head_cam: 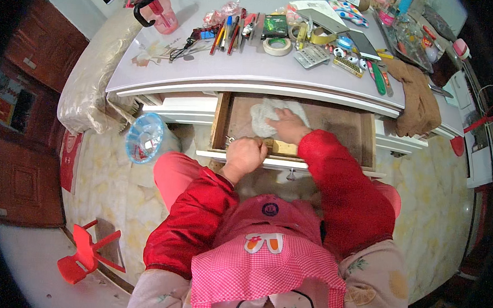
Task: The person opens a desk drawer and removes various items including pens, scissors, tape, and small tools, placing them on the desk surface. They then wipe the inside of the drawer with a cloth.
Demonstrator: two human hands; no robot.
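Note:
A pulled-out wooden drawer (pixel 340 113) with a white front lies before me, below the tabletop. My left hand (pixel 246 155) is closed over the top edge of the drawer front (pixel 279 162), left of its clear knob (pixel 291 175). Inside the drawer, my right hand (pixel 289 126) presses a white cloth (pixel 267 113) onto the bottom board, fingers spread over it. A yellowish strip (pixel 283 147) shows along the inner front, between my hands. Beside my left hand, a small metal item (pixel 229 139) sits in the drawer's front left corner.
On the white table (pixel 242 70) lie pens (pixel 227 34), tape rolls (pixel 277 47), a phone (pixel 364 44) and a green-handled cutter (pixel 378 78). A pink bottle (pixel 159 13) stands back left. A brown cloth (pixel 418 100) hangs over the right edge. A blue-rimmed bin (pixel 147 138) stands left.

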